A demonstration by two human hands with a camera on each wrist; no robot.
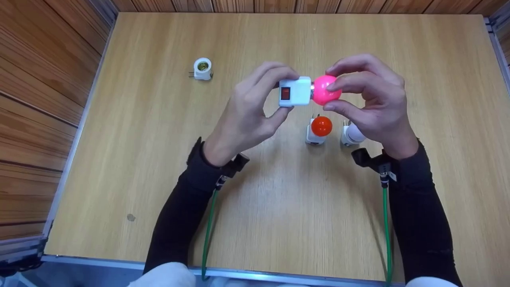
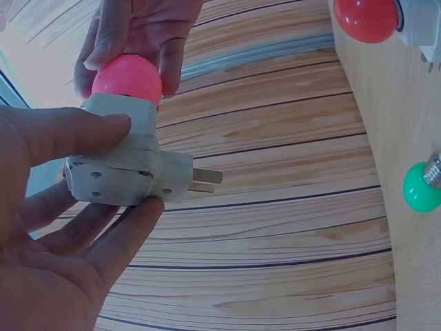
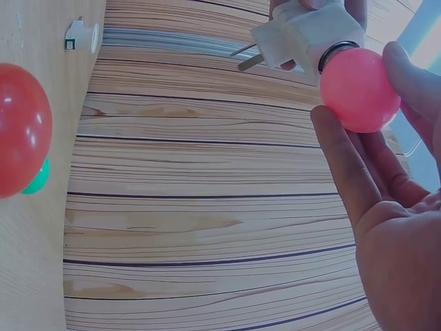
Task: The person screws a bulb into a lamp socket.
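My left hand (image 1: 253,105) grips a white plug-in lamp socket (image 1: 301,91) with a red rocker switch, thumb along one side and fingers along the other. Two flat metal prongs stick out of the socket in the left wrist view. At the socket's mouth sits a round pink bulb (image 1: 321,96), a strip of its metal base showing between them. The fingertips and thumb of my right hand (image 1: 376,99) pinch the bulb's globe. Both things are held up above the table, over the wooden wall in the wrist views.
Close below the hands, an orange-red bulb (image 1: 322,126) stands in a white socket. Right of it is a white bulb (image 1: 355,134) in another socket, partly behind my right hand. A bulbless socket (image 1: 203,74) stands back left. A green bulb (image 2: 419,187) lies on the table.
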